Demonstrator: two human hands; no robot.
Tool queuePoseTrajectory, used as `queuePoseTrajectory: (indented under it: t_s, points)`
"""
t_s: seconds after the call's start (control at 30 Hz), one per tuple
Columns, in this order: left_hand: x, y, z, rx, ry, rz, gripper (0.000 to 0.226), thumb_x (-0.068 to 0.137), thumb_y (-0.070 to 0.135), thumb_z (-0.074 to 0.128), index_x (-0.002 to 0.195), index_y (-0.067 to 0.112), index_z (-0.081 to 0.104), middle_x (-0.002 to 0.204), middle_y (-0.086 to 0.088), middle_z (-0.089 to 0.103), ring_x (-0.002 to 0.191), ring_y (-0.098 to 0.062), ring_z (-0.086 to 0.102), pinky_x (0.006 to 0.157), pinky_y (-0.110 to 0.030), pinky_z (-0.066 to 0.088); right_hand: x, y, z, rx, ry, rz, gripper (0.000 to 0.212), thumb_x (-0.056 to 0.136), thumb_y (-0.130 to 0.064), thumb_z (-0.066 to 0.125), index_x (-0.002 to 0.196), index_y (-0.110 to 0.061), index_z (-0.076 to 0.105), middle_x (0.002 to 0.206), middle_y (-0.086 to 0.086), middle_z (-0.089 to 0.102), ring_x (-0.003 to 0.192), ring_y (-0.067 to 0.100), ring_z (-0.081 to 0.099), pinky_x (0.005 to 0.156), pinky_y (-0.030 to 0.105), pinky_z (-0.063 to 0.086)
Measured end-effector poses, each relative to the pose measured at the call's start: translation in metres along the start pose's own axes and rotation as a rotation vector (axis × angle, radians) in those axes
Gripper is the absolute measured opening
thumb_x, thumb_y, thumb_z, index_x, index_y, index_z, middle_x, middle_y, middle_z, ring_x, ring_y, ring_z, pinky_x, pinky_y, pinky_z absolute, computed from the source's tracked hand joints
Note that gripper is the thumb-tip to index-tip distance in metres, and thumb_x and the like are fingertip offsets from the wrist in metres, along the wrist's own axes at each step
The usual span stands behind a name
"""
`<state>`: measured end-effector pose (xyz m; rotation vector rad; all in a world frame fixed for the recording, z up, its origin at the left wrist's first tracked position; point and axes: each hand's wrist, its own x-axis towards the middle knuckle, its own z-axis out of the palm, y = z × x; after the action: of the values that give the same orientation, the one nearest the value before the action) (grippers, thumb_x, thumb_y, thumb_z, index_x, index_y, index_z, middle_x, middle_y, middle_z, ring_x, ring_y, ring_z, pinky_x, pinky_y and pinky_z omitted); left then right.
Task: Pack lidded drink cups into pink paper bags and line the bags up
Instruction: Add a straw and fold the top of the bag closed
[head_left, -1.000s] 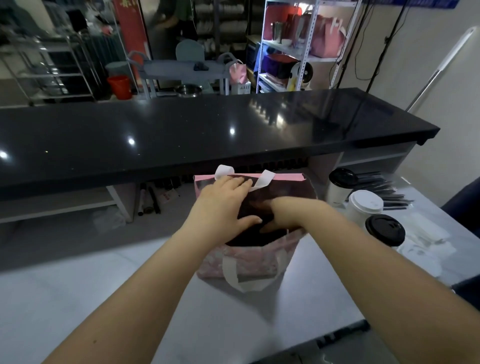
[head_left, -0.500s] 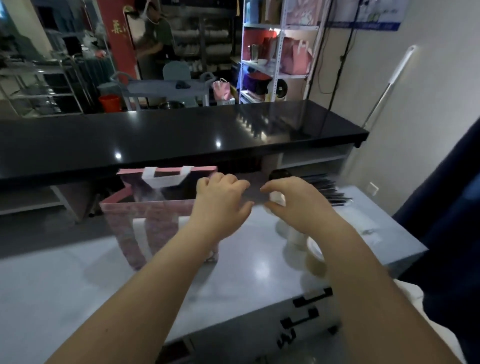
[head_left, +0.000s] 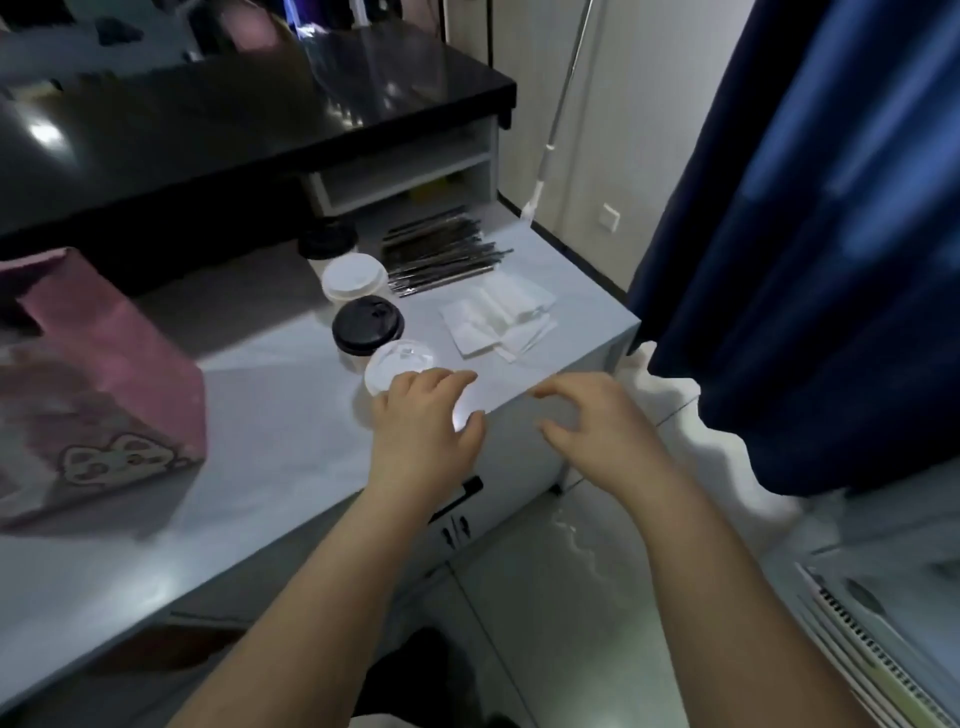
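A pink paper bag (head_left: 109, 384) with a cartoon print stands at the left of the grey table (head_left: 270, 415). Several lidded cups stand in a row at the table's right: a black-lidded cup (head_left: 328, 240) farthest, a white-lidded cup (head_left: 354, 278), another black-lidded cup (head_left: 367, 325), and nearest a clear-lidded cup (head_left: 397, 361). My left hand (head_left: 426, 431) hovers just in front of the clear-lidded cup, fingers loosely curled and holding nothing. My right hand (head_left: 597, 421) floats past the table's front edge, fingers spread and curled, also holding nothing.
A bundle of dark straws (head_left: 441, 249) and white napkins (head_left: 498, 317) lie at the table's far right. A black counter (head_left: 208, 124) runs behind. A blue curtain (head_left: 810, 234) hangs at the right, and stacked notebooks (head_left: 872, 634) lie at the lower right.
Both hands left the bag's mouth and moved right toward the cups. The view swung right and down, so the bag now sits at the left edge.
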<state>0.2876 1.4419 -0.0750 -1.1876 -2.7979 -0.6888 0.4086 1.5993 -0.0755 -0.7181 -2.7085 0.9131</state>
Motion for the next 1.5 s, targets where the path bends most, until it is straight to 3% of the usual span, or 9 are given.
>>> queuePoseTrajectory:
  t_s: [0.2,0.43,0.7,0.8,1.03,1.23,1.33,1.43,1.5]
  points:
    - [0.056,0.007,0.021,-0.098,0.087,0.064,0.040,0.084,0.020,0.071,0.123,0.017,0.065,0.121,-0.004,0.064,0.114,-0.032,0.053,0.094,-0.042,0.038,0.023,0.024,0.006,0.030,-0.021,-0.081,0.031,0.089,-0.022,0.064,0.118,-0.031,0.063,0.117,-0.021,0.057,0.116,-0.002,0.039,0.091,0.016,0.030]
    - [0.178,0.014,0.035,0.003,-0.082,-0.012,0.047,0.086,0.031,0.060,0.133,0.029,0.053,0.133,0.003,0.054,0.128,-0.026,0.038,0.100,-0.041,0.032,0.126,0.031,-0.027,-0.108,-0.030,-0.044,0.033,0.093,-0.026,0.059,0.125,-0.027,0.058,0.130,-0.014,0.056,0.126,0.009,0.037,0.100,0.026,0.035]
    - [0.283,-0.023,0.019,-0.068,-0.150,0.113,0.042,0.086,0.033,0.060,0.129,0.033,0.057,0.125,0.009,0.060,0.122,-0.021,0.048,0.093,-0.042,0.045,0.249,0.023,-0.036,-0.127,-0.126,-0.080,0.036,0.092,-0.026,0.062,0.127,-0.026,0.057,0.132,-0.012,0.055,0.127,0.010,0.040,0.105,0.026,0.035]
    - [0.300,-0.035,0.022,0.022,-0.217,0.017,0.052,0.086,0.037,0.059,0.136,0.036,0.047,0.133,0.006,0.053,0.126,-0.024,0.041,0.098,-0.043,0.039,0.282,0.025,-0.029,-0.098,-0.170,-0.088,0.037,0.090,-0.023,0.065,0.126,-0.024,0.059,0.130,-0.008,0.057,0.125,0.012,0.044,0.105,0.028,0.036]
    - [0.319,-0.062,0.047,0.139,-0.396,-0.200,0.061,0.085,0.032,0.059,0.142,0.032,0.038,0.133,-0.003,0.047,0.123,-0.030,0.038,0.096,-0.046,0.036,0.340,0.024,0.003,-0.101,-0.147,-0.019,0.032,0.087,-0.017,0.058,0.118,-0.023,0.062,0.115,-0.001,0.063,0.105,0.022,0.057,0.087,0.040,0.051]
    - [0.353,-0.065,0.067,0.177,-0.417,-0.306,0.060,0.083,0.022,0.059,0.140,0.030,0.041,0.132,-0.005,0.047,0.119,-0.031,0.040,0.094,-0.045,0.039,0.384,0.045,0.011,-0.051,-0.228,-0.140,0.036,0.085,-0.009,0.058,0.117,-0.022,0.065,0.115,0.001,0.066,0.105,0.022,0.059,0.086,0.034,0.050]
    - [0.359,-0.072,0.074,0.244,-0.410,-0.362,0.062,0.084,0.025,0.060,0.142,0.031,0.039,0.134,-0.005,0.046,0.122,-0.032,0.039,0.098,-0.048,0.037,0.413,0.054,0.023,-0.157,-0.305,-0.217,0.041,0.082,-0.004,0.053,0.117,-0.021,0.064,0.125,0.004,0.059,0.114,0.027,0.052,0.091,0.035,0.046]
    - [0.360,-0.081,0.079,0.265,-0.347,-0.397,0.061,0.084,0.029,0.060,0.142,0.029,0.040,0.134,-0.004,0.047,0.125,-0.030,0.038,0.099,-0.047,0.036,0.440,0.058,0.044,-0.385,-0.405,-0.340,0.044,0.084,-0.008,0.051,0.126,-0.018,0.058,0.150,0.007,0.036,0.130,0.033,0.031,0.106,0.038,0.035]
    - [0.358,-0.085,0.083,0.292,-0.269,-0.400,0.061,0.084,0.031,0.058,0.142,0.029,0.040,0.134,-0.002,0.048,0.126,-0.028,0.038,0.100,-0.045,0.034,0.456,0.057,0.057,-0.415,-0.443,-0.388,0.044,0.089,-0.014,0.049,0.132,-0.020,0.053,0.146,0.008,0.038,0.130,0.033,0.030,0.105,0.038,0.033]
